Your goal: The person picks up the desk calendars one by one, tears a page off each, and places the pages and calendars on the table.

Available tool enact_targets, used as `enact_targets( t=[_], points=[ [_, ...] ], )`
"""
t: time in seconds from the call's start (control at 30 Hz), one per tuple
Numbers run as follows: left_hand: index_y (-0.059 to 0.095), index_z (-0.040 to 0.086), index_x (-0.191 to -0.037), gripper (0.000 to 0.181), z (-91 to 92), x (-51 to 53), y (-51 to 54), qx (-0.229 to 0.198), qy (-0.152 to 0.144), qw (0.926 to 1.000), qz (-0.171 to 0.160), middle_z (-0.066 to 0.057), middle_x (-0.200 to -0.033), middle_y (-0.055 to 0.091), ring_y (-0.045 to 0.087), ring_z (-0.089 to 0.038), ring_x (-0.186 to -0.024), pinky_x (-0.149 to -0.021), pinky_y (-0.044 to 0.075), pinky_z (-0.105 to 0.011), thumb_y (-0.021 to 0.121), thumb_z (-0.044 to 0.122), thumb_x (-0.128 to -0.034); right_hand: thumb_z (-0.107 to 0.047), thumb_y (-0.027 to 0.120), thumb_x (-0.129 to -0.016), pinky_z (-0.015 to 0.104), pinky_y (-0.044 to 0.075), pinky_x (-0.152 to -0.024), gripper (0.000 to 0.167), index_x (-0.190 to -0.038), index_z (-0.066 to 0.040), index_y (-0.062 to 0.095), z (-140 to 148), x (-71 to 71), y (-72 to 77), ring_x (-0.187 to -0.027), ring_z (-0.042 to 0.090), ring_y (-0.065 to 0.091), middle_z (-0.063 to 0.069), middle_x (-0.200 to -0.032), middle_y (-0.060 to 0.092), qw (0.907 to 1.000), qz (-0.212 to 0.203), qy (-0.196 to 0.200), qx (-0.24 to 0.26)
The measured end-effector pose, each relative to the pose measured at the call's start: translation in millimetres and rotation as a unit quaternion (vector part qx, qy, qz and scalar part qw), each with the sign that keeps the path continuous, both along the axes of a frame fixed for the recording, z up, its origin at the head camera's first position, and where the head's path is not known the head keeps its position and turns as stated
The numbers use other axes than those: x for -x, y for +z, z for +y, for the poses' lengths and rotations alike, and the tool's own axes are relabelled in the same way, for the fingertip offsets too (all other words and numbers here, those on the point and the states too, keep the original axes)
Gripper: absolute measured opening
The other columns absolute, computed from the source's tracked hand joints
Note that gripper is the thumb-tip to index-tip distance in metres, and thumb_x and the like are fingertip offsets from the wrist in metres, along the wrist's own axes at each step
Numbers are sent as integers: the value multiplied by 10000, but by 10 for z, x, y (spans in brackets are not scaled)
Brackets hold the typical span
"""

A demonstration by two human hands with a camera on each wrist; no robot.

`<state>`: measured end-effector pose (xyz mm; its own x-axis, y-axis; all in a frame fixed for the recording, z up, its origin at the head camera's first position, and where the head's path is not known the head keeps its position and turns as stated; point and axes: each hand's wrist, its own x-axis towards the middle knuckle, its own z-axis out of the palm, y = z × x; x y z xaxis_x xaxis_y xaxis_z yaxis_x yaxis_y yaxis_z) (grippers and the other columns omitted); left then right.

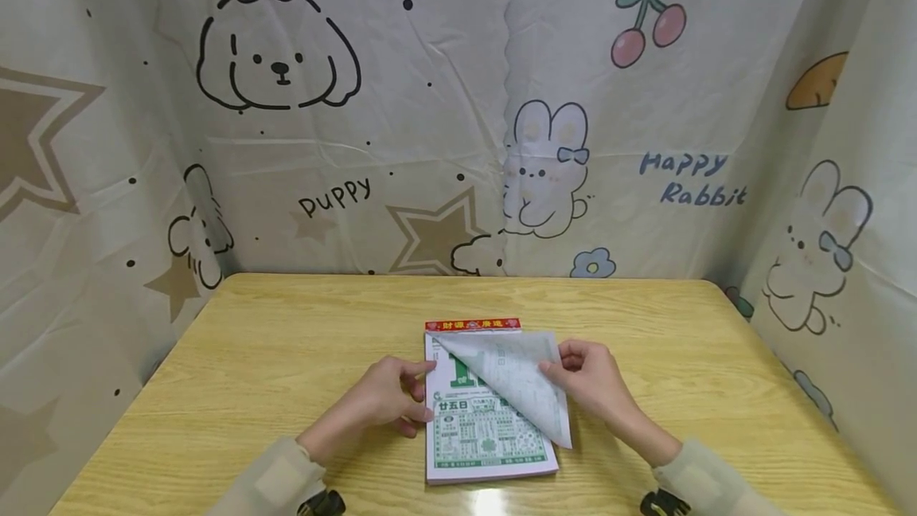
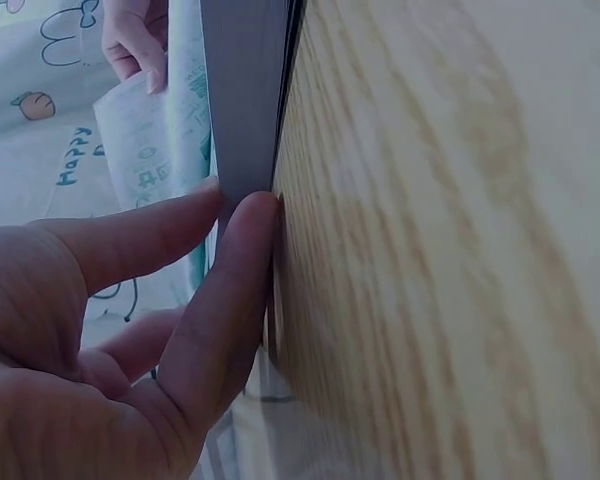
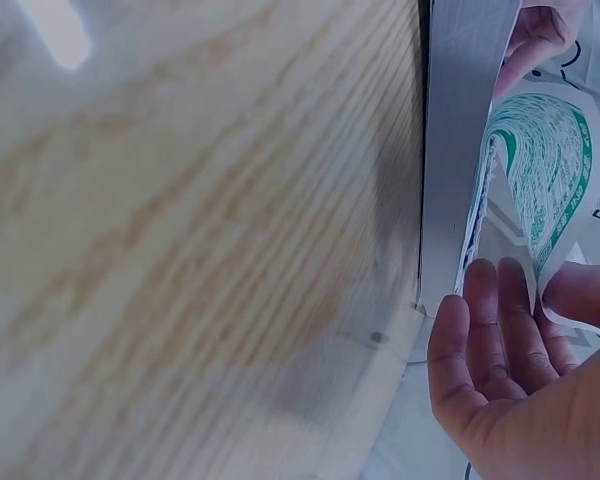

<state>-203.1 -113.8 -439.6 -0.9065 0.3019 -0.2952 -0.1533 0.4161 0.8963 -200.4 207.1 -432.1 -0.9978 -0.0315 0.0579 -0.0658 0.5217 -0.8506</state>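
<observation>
A thick tear-off calendar (image 1: 490, 440) with green print and a red header strip (image 1: 473, 325) lies flat on the table. Its top page (image 1: 512, 369) is folded back diagonally from the lower right, showing a pale underside; another sheet with a large green "1" lies beneath. My right hand (image 1: 598, 381) pinches this page between thumb and fingers at the calendar's right side; in the right wrist view the lifted page (image 3: 545, 165) curls in a loop. At the opposite side, my left hand (image 1: 390, 392) rests its fingertips against the pad's thick edge (image 2: 245, 90).
The yellow wood-grain table (image 1: 286, 341) extends around the calendar on all sides. A pale curtain (image 1: 430, 102) printed with cartoon animals, stars and cherries encloses the table's back and both sides.
</observation>
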Motion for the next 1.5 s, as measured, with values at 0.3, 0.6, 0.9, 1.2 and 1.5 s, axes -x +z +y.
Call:
enact_targets(
  t=[0.3, 0.6, 0.9, 1.2, 1.5],
  points=[
    [575, 11, -1496, 773, 4, -1, -9, -2, -84, 10000, -23, -153, -887, 593, 635, -210, -697, -601, 652, -375, 878, -88, -793, -54, 797, -921, 241, 533, -626, 101, -934, 1, 713, 19, 4, -35, -748, 175, 634, 44, -798, 710, 10000, 40, 16, 16],
    [493, 8, -1554, 814, -19, 49, 29, -91, -150, 9997, -144, -165, -928, 594, 660, -216, -724, -605, 651, -368, 848, -90, -828, 55, 793, -857, 242, 541, -656, 319, -1165, 74, 711, 18, 138, -36, -794, 197, 641, 129, -979, 743, 9986, 472, 208, -91],
    [466, 8, -1570, 832, -32, 98, 18, 47, -287, 9996, 2, -164, -925, 596, 680, -206, -698, -605, 650, -361, 856, -60, -839, -96, 809, -939, 259, 560, -696, 198, -1094, 22, 770, -47, 183, -38, -839, 191, 679, 95, -981, 760, 9976, 639, 177, -181],
    [463, 8, -1573, 876, -25, 100, 16, 172, -335, 9993, 75, -164, -914, 590, 657, -212, -655, -583, 647, -366, 883, -58, -807, -92, 819, -921, 255, 571, -643, 230, -1096, 52, 776, -68, 102, -21, -794, 166, 693, 90, -929, 772, 9987, 406, 165, -256],
    [456, -4, -1571, 890, 16, 71, 45, 215, -250, 9994, 109, -163, -902, 579, 658, -218, -650, -581, 647, -365, 880, -87, -793, -91, 807, -931, 260, 561, -618, 185, -1058, 41, 780, -89, 64, -2, -750, 166, 666, 60, -878, 756, 9993, 258, 77, -243]
  ],
)
